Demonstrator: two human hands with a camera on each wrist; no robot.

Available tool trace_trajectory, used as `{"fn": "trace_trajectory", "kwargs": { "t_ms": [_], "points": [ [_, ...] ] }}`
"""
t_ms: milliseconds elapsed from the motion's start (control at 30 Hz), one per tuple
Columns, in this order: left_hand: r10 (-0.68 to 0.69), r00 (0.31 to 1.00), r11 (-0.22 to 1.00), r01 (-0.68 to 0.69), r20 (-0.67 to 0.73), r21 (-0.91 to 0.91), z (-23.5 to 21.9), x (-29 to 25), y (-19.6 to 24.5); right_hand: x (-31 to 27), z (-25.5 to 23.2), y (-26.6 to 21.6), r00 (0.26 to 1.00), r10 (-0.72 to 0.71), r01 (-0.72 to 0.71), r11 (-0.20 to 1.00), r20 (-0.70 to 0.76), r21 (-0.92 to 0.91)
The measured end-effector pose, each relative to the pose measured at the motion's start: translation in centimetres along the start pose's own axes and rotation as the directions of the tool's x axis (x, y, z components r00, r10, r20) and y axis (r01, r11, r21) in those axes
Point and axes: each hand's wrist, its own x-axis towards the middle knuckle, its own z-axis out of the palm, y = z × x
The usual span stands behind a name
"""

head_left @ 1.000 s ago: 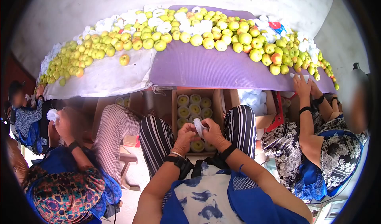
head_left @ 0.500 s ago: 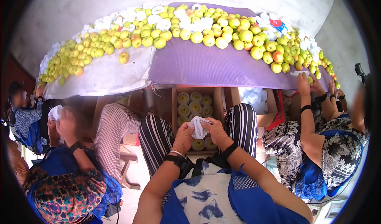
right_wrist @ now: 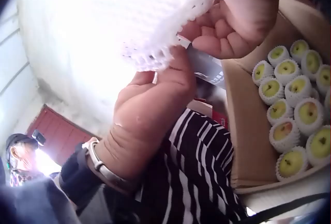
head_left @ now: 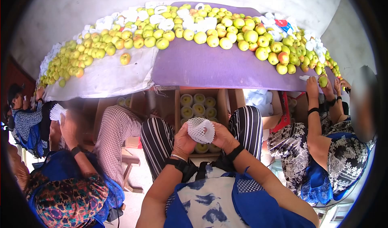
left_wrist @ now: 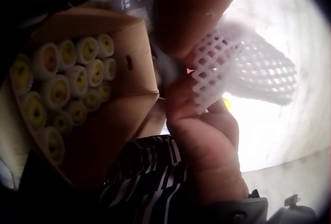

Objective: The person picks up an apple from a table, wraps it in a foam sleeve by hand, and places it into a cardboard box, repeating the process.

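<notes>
A white foam net sleeve (head_left: 201, 130) is stretched between both hands above the lap. My left hand (head_left: 185, 140) grips its left side, and my right hand (head_left: 223, 137) pinches its right edge. In the left wrist view the net's diamond mesh (left_wrist: 264, 66) spreads out from the fingers. The right wrist view shows the sleeve (right_wrist: 160, 38) between the left hand (right_wrist: 152, 113) and the curled fingers of the right hand (right_wrist: 235, 14). No fruit shows in the mesh. Below the hands, a cardboard box (head_left: 221, 102) holds netted apples (head_left: 198, 109) in rows.
Loose green-yellow apples (head_left: 200, 37) and white foam nets (head_left: 206, 24) lie heaped along the back of the purple-covered table (head_left: 210, 68). A box of white nets (head_left: 258, 100) stands right of the apple box. Seated people work on both sides, one holding a net (head_left: 57, 112).
The sleeve has gone from a narrow edge-on shape to a wider, rounded, opened one between the hands. At the right, a neighbour's hands have moved, with an apple now at them.
</notes>
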Motion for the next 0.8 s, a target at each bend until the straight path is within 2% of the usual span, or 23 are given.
{"fn": "trace_trajectory", "kwargs": {
  "t_ms": [67, 167, 233, 267, 333, 367, 400, 433, 467, 500, 533, 567, 600, 633, 667, 700, 733, 767, 800],
  "points": [
    [-0.01, 1.0, 1.0, 0.009, 0.019, 0.025, 0.1, 0.0, -0.2, 0.0, 0.0, -0.2, 0.997, -0.035, 0.024, 0.985, 0.063, 0.17],
    [-0.007, 1.0, 0.992, 0.007, -0.001, 0.123, -0.8, 0.3, -0.5, 0.1, 0.5, -0.6, 0.997, -0.066, 0.053, 0.962, 0.041, 0.267],
    [-0.118, 0.993, 0.953, 0.117, -0.015, 0.281, -1.4, 0.2, -0.6, -0.3, 0.9, -0.9, 0.997, -0.07, 0.058, 0.958, 0.034, 0.281],
    [-0.118, 0.993, 0.953, 0.117, -0.015, 0.281, -2.0, 0.3, -0.6, -0.5, 1.2, -1.1, 0.997, -0.074, 0.063, 0.953, 0.026, 0.296],
    [-0.233, 0.965, 0.841, 0.264, -0.123, 0.473, -2.6, 0.4, -0.4, -0.7, 1.7, -1.4, 0.997, -0.072, 0.076, 0.951, -0.024, 0.299],
    [-0.234, 0.965, 0.841, 0.264, -0.123, 0.472, -2.9, 0.5, -0.6, -0.8, 1.9, -1.4, 0.995, -0.071, 0.09, 0.949, -0.073, 0.303],
    [-0.131, 0.984, 0.725, 0.18, -0.122, 0.665, -2.5, 0.5, -0.9, -0.6, 1.5, -1.4, 0.995, -0.071, 0.09, 0.949, -0.074, 0.302],
    [-0.031, 0.995, 0.561, 0.099, -0.098, 0.822, -2.2, 0.5, -1.1, -0.3, 0.8, -1.2, 0.992, -0.087, 0.108, 0.964, -0.094, 0.244],
    [-0.031, 0.995, 0.561, 0.099, -0.099, 0.822, -2.0, 0.6, -1.2, -0.1, 0.2, -0.9, 0.988, -0.104, 0.124, 0.975, -0.113, 0.184],
    [0.045, 0.998, 0.557, -0.062, 0.045, 0.828, -1.8, 0.8, -1.2, 0.0, 0.0, -0.6, 0.988, -0.104, 0.124, 0.975, -0.113, 0.185],
    [0.12, 0.975, 0.541, -0.223, 0.188, 0.811, -1.7, 0.9, -1.3, 0.1, -0.1, -0.3, 0.98, -0.107, 0.126, 0.987, -0.168, 0.105],
    [0.12, 0.975, 0.541, -0.223, 0.187, 0.811, -1.6, 0.8, -1.3, 0.2, -0.3, 0.0, 0.968, -0.114, 0.122, 0.992, -0.224, 0.023],
    [0.129, 0.979, 0.547, -0.202, 0.157, 0.812, -1.0, 0.5, -1.1, 0.2, -0.5, 0.1, 0.968, -0.113, 0.121, 0.992, -0.224, 0.023],
    [0.138, 0.982, 0.553, -0.182, 0.127, 0.813, -0.4, 0.2, -0.9, 0.3, -0.7, 0.3, 0.981, -0.065, 0.06, 0.998, -0.18, -0.034],
    [0.288, 0.955, 0.606, -0.236, 0.067, 0.759, 0.3, -0.1, -1.3, 0.3, -0.9, 0.5, 0.99, -0.014, 0.001, 0.996, -0.141, -0.092],
    [0.288, 0.955, 0.607, -0.235, 0.065, 0.76, -0.1, 0.1, -0.9, 0.0, -0.2, 0.3, 0.99, -0.012, -0.001, 0.996, -0.142, -0.091],
    [0.266, 0.963, 0.725, -0.173, -0.04, 0.666, -0.7, 0.3, -0.3, -0.6, 1.1, -0.2, 0.964, 0.01, -0.097, 0.943, -0.266, -0.317],
    [0.229, 0.963, 0.826, -0.117, -0.139, 0.551, -1.3, 0.6, 0.0, -0.9, 1.8, -0.5, 0.923, 0.0, -0.214, 0.832, -0.386, -0.512],
    [0.274, 0.94, 0.84, -0.132, -0.203, 0.526, -0.4, 0.3, -0.1, -0.6, 1.2, -0.4, 0.923, 0.001, -0.215, 0.832, -0.385, -0.512]
  ]
}}
